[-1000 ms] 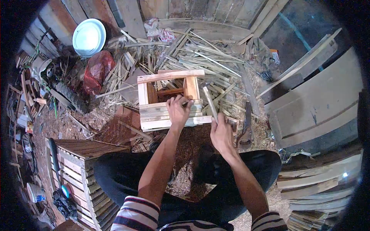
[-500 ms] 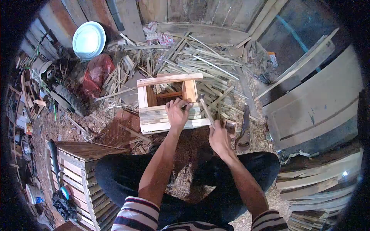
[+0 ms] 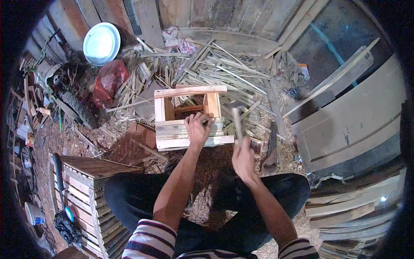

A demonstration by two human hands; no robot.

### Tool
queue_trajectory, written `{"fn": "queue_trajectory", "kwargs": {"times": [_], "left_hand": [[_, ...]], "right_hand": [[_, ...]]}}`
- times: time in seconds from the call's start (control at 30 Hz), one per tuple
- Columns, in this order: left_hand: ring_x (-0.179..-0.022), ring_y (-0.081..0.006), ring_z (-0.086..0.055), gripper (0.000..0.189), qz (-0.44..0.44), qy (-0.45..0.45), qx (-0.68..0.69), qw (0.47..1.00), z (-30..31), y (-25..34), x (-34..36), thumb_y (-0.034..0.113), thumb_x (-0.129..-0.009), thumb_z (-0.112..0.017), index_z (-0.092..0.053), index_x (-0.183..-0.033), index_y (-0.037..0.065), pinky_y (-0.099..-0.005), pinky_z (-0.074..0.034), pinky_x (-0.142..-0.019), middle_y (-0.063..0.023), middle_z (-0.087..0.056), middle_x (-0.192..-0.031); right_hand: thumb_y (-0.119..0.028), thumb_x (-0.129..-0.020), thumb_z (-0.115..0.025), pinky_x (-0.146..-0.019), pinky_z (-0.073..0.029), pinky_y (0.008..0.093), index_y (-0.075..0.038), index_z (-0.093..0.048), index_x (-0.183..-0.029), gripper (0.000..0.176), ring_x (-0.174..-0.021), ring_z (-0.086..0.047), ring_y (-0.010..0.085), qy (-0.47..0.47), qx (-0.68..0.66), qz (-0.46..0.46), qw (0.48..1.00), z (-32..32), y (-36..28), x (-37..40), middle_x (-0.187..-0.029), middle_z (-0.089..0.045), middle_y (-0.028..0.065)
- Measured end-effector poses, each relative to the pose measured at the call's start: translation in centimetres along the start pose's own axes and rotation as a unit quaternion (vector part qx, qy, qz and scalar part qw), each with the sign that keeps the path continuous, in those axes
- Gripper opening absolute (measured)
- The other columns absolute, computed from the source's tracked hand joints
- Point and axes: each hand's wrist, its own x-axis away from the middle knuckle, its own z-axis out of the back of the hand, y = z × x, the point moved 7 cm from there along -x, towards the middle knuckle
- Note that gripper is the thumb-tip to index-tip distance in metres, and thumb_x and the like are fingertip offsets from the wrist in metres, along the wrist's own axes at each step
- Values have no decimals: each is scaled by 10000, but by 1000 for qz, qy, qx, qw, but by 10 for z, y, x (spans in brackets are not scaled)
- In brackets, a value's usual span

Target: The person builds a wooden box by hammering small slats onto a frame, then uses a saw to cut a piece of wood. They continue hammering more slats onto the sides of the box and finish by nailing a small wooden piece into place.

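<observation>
A small slatted wooden crate (image 3: 174, 131) sits in front of me with an opening in its upper half. My left hand (image 3: 198, 131) rests on its slats, with thumb and fingers bent together near the opening's right lower corner. Whatever those fingers pinch is too small to make out. In my right hand (image 3: 244, 160) is a hammer (image 3: 238, 123), gripped by its handle. The hammer stands raised to the right of the crate, apart from it, its head slightly blurred.
A pile of thin wood strips (image 3: 233, 71) lies behind the crate. To the right is a handsaw (image 3: 270, 155), with stacked boards (image 3: 345, 211) beyond my knee. A larger slatted crate (image 3: 82, 190) stands left. A white basin (image 3: 101, 44) and red bag (image 3: 110, 84) are farther back.
The hammer has lifted away from the crate's right edge and swung more upright in my right hand. My left hand keeps its place on the slats.
</observation>
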Motion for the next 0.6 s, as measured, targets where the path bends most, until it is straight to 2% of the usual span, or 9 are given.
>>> {"fn": "queue_trajectory", "kwargs": {"times": [0.07, 0.1, 0.2, 0.23, 0.33, 0.37, 0.47, 0.5, 0.6], "left_hand": [[-868, -259, -526, 265, -1, -6, -11, 1000, -2, -2, 0, 373, -798, -666, -677, -777, 110, -425, -313, -893, -44, -611, -838], [-866, -260, -524, 270, -4, -6, -16, 1000, -1, 0, 0, 380, -801, -664, -678, -781, 111, -423, -312, -888, -42, -610, -841], [-863, -261, -520, 278, -2, -3, -26, 1000, -1, -1, -1, 392, -806, -660, -680, -789, 116, -419, -310, -876, -40, -607, -847], [-863, -262, -519, 275, -2, -1, -23, 1000, -1, -2, -1, 391, -805, -660, -681, -791, 117, -418, -310, -874, -41, -606, -849], [-862, -264, -519, 256, -15, -10, -6, 1000, -1, 0, 1, 374, -805, -664, -682, -795, 119, -417, -311, -871, -39, -605, -852], [-860, -265, -518, 254, -8, -15, -3, 1000, -2, 0, 2, 369, -806, -664, -681, -794, 116, -418, -311, -870, -41, -604, -846], [-851, -265, -520, 246, -10, -5, -23, 1000, 3, 2, -4, 355, -802, -670, -678, -782, 111, -418, -314, -863, -48, -605, -827], [-847, -266, -521, 247, -8, -1, -18, 1000, 3, 2, -1, 356, -797, -673, -677, -777, 110, -418, -315, -861, -52, -605, -823], [-842, -264, -524, 252, 0, 1, -15, 1000, -3, -4, 6, 360, -785, -683, -672, -756, 111, -421, -318, -856, -48, -605, -818]], "right_hand": [[-193, -950, -456, -517, -464, 572, -12, -395, -1113, 251, -590, -594, 465, -60, 17, -37, 997, -19, 23, -4, -618, -567, 292], [-191, -950, -456, -523, -465, 574, -15, -394, -1116, 250, -591, -592, 468, -38, 41, 11, 998, -13, 12, -4, -618, -567, 293], [-191, -945, -466, -526, -466, 573, -17, -412, -1097, 237, -597, -579, 483, -30, 34, 13, 999, -1, -2, -4, -615, -565, 294], [-193, -941, -472, -531, -469, 573, -16, -425, -1083, 232, -597, -576, 487, 20, -2, 31, 999, 10, -12, -2, -617, -568, 292], [-209, -942, -476, -508, -457, 564, -23, -435, -1041, 215, -594, -576, 489, 64, -45, 16, 997, 3, 0, 4, -621, -572, 290], [-215, -946, -475, -498, -448, 558, -25, -426, -1033, 215, -605, -577, 490, 14, 13, 17, 1000, -13, 12, -1, -621, -567, 293], [-221, -952, -468, -522, -446, 558, -15, -417, -1014, 221, -653, -582, 499, -18, 70, 40, 997, -13, 5, -11, -648, -569, 306], [-213, -948, -466, -569, -460, 565, -5, -423, -1021, 224, -674, -586, 503, -6, 14, 23, 1000, 2, -9, -7, -675, -581, 311], [-210, -946, -452, -617, -478, 571, 5, -423, -1049, 240, -687, -591, 503, 32, -30, 12, 999, 8, -9, 2, -718, -602, 315]]}}
